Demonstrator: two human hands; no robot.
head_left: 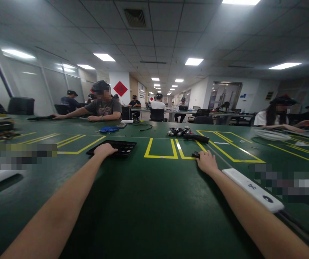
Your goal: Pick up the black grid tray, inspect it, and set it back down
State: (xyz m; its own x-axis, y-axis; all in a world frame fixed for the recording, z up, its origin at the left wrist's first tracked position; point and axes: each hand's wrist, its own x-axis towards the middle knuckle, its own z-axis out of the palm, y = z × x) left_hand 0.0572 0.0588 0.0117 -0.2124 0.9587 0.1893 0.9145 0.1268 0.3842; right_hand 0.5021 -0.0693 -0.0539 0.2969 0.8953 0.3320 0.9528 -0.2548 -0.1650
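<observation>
Clasping the black tray (126, 146) by its near side, my left grip (105, 149) sits left of the yellow outlines (161, 157) on the green worktop (149, 201). My right grip (207, 161) meets a small black piece (195, 155) beside an outline's near edge — pinched or merely touched, I cannot tell.

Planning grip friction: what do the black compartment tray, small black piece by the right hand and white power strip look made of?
Black compartment tray: probably plastic, dull; thin dividing walls.
Small black piece: possibly plastic, finish unclear; too small to tell.
White power strip: likely hard plastic, smooth; uniform colour, soft sheen.
</observation>
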